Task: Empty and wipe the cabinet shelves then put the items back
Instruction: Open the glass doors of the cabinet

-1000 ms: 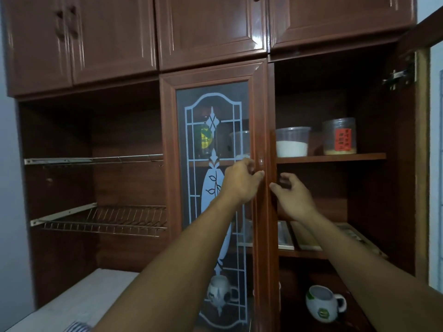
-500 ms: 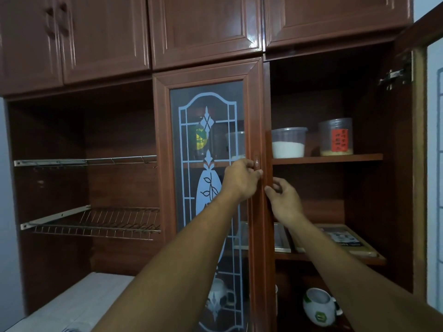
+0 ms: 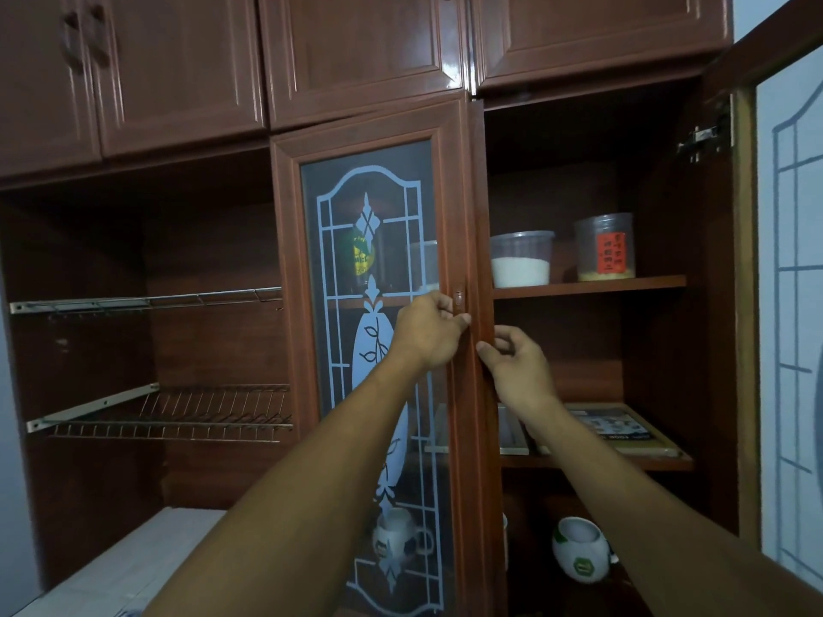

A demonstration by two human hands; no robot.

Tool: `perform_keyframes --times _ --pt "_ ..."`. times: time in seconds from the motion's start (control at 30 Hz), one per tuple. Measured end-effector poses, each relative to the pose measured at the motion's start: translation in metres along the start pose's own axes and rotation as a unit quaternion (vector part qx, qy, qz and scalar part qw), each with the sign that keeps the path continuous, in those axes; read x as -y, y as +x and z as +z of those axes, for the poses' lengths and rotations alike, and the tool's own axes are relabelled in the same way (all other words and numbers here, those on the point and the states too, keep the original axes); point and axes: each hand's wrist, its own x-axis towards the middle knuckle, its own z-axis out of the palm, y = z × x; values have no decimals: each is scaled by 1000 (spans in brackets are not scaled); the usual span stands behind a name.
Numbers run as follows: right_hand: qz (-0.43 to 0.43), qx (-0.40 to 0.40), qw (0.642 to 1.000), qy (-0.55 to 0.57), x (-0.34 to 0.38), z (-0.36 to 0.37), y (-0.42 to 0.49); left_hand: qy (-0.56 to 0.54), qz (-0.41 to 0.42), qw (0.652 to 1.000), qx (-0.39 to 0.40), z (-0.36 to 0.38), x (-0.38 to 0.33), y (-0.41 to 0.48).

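Note:
A brown cabinet has its left glass door (image 3: pixel 369 305) closed and its right door (image 3: pixel 788 260) swung open. My left hand (image 3: pixel 427 331) grips the small knob (image 3: pixel 458 298) on the closed door's right edge. My right hand (image 3: pixel 516 362) curls its fingers round that same door edge from the inside. On the top shelf (image 3: pixel 588 285) stand a tub of white powder (image 3: pixel 521 260) and a clear jar with a red label (image 3: pixel 605 247). A flat board (image 3: pixel 619 427) lies on the middle shelf, a white mug (image 3: pixel 579 556) below it.
Behind the glass are a green-labelled jar (image 3: pixel 360 260) and another mug (image 3: pixel 396 536). Left of the door is an open bay with two wire racks (image 3: pixel 169 411). Closed upper cupboards (image 3: pixel 356 51) run along the top. A pale counter (image 3: pixel 124 567) lies at the lower left.
My right hand has moved left from open air in the cabinet to the closed door's edge and curled round it. My left hand has stayed at the knob.

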Motion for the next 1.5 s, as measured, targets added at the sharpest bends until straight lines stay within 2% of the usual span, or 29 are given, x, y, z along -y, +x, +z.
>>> perform_keyframes --times 0.2,0.43,0.73,1.03,1.27,1.5 --pt "-6 -9 999 36 9 8 -26 -29 3 1000 -11 -21 -5 -22" --pt "-30 57 992 106 28 11 -63 10 22 1000 -9 -57 -16 -52" --pt "-22 78 982 171 44 24 -98 -17 9 999 42 -100 -14 -76" --pt "39 152 954 254 56 37 -116 4 28 994 108 -138 -14 -88" --pt "26 226 950 215 69 60 -129 2 32 994 105 -179 -7 -114" --pt "-3 246 954 171 76 93 -138 25 13 995 100 -217 4 -124"
